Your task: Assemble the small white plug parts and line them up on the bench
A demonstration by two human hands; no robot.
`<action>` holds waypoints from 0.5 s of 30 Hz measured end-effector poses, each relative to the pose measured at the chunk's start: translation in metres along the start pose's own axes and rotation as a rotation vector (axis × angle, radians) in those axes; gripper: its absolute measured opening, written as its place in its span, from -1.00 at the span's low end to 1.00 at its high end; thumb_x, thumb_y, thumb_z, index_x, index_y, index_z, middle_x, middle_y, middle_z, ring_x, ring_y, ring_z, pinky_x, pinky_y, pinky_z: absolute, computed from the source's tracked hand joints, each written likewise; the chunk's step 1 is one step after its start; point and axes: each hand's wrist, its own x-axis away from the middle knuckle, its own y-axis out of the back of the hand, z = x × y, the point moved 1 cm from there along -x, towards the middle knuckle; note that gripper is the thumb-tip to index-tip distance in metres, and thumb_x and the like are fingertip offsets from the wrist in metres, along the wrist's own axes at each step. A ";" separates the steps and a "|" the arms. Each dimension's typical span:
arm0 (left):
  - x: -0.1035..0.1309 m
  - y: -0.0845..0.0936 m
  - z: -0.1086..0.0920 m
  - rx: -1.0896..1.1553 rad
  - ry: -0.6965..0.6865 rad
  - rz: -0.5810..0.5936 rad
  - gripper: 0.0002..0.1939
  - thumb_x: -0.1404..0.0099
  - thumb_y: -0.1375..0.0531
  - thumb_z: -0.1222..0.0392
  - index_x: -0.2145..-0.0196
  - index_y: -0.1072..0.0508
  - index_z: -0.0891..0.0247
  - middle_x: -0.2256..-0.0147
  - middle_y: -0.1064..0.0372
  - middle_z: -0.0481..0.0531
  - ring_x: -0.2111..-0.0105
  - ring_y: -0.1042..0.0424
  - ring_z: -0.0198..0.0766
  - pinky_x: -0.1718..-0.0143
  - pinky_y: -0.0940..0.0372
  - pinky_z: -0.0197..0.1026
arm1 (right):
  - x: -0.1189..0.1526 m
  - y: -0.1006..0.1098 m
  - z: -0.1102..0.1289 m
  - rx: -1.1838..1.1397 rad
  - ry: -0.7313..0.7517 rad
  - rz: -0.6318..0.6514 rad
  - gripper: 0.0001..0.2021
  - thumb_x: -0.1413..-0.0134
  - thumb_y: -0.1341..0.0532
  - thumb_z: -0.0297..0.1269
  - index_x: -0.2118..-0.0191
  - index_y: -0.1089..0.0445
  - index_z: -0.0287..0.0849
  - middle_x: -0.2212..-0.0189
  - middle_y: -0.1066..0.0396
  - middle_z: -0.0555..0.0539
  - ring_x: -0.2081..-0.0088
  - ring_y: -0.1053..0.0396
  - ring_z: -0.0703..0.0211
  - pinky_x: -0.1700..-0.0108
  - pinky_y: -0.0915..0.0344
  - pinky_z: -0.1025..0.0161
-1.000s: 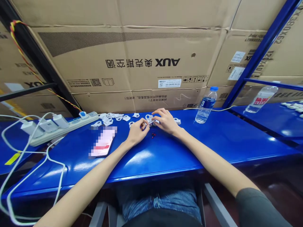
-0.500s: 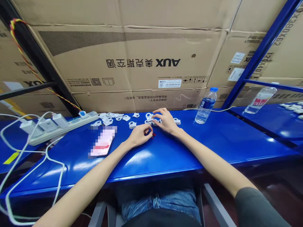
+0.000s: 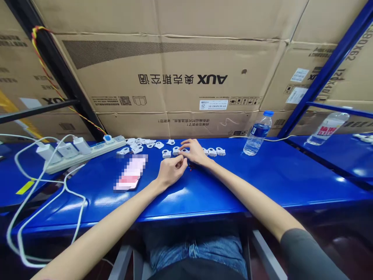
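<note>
My left hand (image 3: 171,171) is closed in a pinch above the blue table, and whatever lies between its fingertips is too small to make out. Bent over from the right, my right hand (image 3: 194,151) brings its thumb and fingertips against the left fingertips; its grip is hidden there. Just behind both hands stands a row of small white plastic pieces with ring-shaped tops, among them one piece (image 3: 166,154) left of the hands and another (image 3: 220,151) at the right end. A tiny red item (image 3: 190,169) shows on the table beneath my right hand.
A phone (image 3: 131,173) lies to the left. Behind it is a heap of loose white ring pieces (image 3: 136,147). A power strip (image 3: 87,153) with chargers and white cables (image 3: 65,186) fills the left end. A water bottle (image 3: 258,134) stands right, before a cardboard wall (image 3: 180,58).
The view has shifted slightly. My right hand has left the white piece it was fingering in the row and come down to my left fingertips. The left hand has closed more.
</note>
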 end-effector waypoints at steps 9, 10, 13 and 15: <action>0.008 0.002 0.001 -0.084 -0.099 0.305 -0.62 -0.40 -0.10 0.14 0.59 -0.24 0.20 0.65 -0.24 -0.09 0.63 -0.18 -0.34 0.50 0.04 -0.23 | 0.002 -0.003 0.005 0.057 -0.031 0.036 -0.86 -0.19 -0.40 -0.11 0.18 -0.67 0.02 -0.07 -0.53 -0.10 -0.14 -0.39 -0.09 -0.17 -0.34 -0.08; 0.008 0.002 0.000 -0.075 -0.122 0.303 -0.62 -0.41 -0.10 0.14 0.59 -0.24 0.19 0.65 -0.24 -0.10 0.63 -0.17 -0.34 0.50 0.03 -0.23 | 0.000 -0.002 0.006 0.053 -0.025 0.035 -0.85 -0.21 -0.38 -0.11 0.16 -0.66 0.03 -0.08 -0.53 -0.09 -0.15 -0.38 -0.09 -0.18 -0.34 -0.08; 0.009 0.004 -0.006 -0.038 -0.219 0.208 -0.61 -0.42 -0.07 0.15 0.59 -0.22 0.19 0.68 -0.18 -0.11 0.65 -0.12 -0.36 0.50 -0.02 -0.24 | -0.008 -0.001 0.011 0.049 0.032 0.068 -0.83 -0.20 -0.39 -0.11 0.11 -0.65 0.04 -0.09 -0.52 -0.08 -0.14 -0.39 -0.07 -0.18 -0.33 -0.04; 0.009 0.005 -0.009 -0.024 -0.275 0.103 -0.60 -0.42 -0.06 0.15 0.60 -0.21 0.19 0.69 -0.16 -0.12 0.67 -0.11 -0.38 0.52 -0.04 -0.24 | -0.015 -0.004 0.016 0.062 0.084 0.108 -0.80 -0.19 -0.40 -0.11 0.10 -0.65 0.03 -0.09 -0.52 -0.10 -0.13 -0.39 -0.06 -0.18 -0.33 -0.02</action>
